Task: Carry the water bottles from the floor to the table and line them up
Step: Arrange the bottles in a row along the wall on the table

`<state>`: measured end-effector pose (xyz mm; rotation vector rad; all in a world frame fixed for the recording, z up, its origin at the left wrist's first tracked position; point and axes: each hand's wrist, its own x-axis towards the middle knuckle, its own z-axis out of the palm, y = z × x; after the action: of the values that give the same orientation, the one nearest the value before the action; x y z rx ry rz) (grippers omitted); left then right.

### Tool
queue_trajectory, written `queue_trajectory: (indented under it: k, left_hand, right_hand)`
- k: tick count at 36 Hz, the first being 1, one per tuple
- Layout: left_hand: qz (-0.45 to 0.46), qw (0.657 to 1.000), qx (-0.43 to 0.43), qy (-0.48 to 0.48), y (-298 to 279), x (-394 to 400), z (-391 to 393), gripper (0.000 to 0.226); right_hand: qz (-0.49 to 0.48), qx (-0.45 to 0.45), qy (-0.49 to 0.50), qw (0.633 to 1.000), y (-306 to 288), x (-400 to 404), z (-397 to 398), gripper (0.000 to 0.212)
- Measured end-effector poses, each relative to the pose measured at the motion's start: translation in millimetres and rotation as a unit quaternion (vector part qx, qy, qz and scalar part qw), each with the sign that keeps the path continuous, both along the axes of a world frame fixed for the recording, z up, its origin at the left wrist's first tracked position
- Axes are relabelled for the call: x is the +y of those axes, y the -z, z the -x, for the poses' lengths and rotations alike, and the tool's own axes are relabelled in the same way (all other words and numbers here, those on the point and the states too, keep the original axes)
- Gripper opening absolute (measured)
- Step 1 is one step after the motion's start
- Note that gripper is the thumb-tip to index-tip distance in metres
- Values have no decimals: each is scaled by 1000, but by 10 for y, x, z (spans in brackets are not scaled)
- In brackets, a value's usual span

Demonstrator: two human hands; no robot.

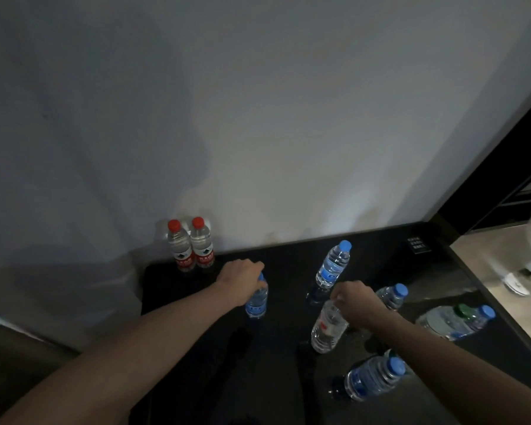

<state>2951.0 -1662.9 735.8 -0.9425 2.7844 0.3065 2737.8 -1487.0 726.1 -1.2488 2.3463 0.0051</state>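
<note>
A dark table (288,378) stands against a pale wall (258,102). Both arms reach out over it.

The left hand (241,279) is curled over the top of a small blue bottle (256,302). The fingers wrap the neck and hide most of the blue cap. This bottle stands up on the table, left of the middle.

The right hand (354,297) grips the top of a clear bottle (328,328) with a red mark on its label. The fingers are closed round the cap, so the cap cannot be seen. The bottle leans a little to the right, and its base is at the table; I cannot tell if it rests there.

Two red-cap bottles (190,243) stand side by side, touching, at the far left of the table, right by the wall.

A tall blue-cap bottle (333,265) stands far from the person, just past the right hand. Another blue-cap bottle (393,297) stands just right of the right hand, partly hidden behind it. A near bottle (373,377) with a blue cap is close to the right arm, at the near right of the table.

Past the right edge of the table, on the light floor (472,256), is a bunch of bottles (454,322) with blue and green caps. A white shoe (517,285) is farther right on the floor.
</note>
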Motion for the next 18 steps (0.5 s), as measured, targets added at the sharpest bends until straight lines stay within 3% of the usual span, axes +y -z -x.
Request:
queue_trajectory:
  k: [7,12,18]
  left_hand:
    - [-18,1000,4,-24,-30,36,51,28]
    - [-35,998,12,-56,-57,17,71,32]
    - [-30,997,6,-64,-37,24,125,29]
  right_hand:
    - [23,-53,-1,998,17,40,123,34]
    - [63,-74,32,995,56,50,137,26]
    - [-13,-106,-70,992,-72,22,127,35]
